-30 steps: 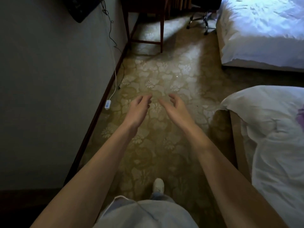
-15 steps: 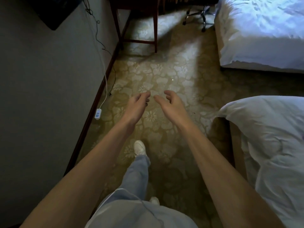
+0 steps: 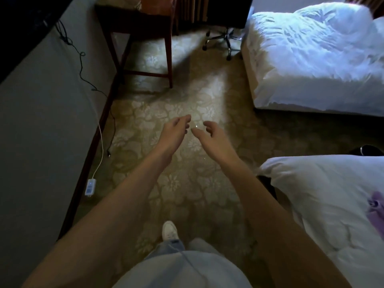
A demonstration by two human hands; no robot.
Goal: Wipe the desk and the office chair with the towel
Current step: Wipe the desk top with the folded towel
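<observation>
A dark wooden desk (image 3: 145, 23) stands against the left wall at the far end of the aisle. To its right, the wheeled base of the office chair (image 3: 225, 41) shows; its seat is cut off by the frame's top. My left hand (image 3: 175, 132) and my right hand (image 3: 209, 137) are stretched out in front of me over the carpet, fingers loosely curled, holding nothing. No towel is in view.
A white bed (image 3: 315, 59) lies at the far right and another bed (image 3: 332, 204) with a purple item (image 3: 376, 206) is near right. A white cable with a switch box (image 3: 90, 187) runs along the left wall (image 3: 41, 121). Patterned carpet (image 3: 187, 100) forms the aisle.
I have stepped forward along the aisle; the desk and chair base appear nearer and more of them shows. My feet alternated. Both hands stay held out, holding nothing.
</observation>
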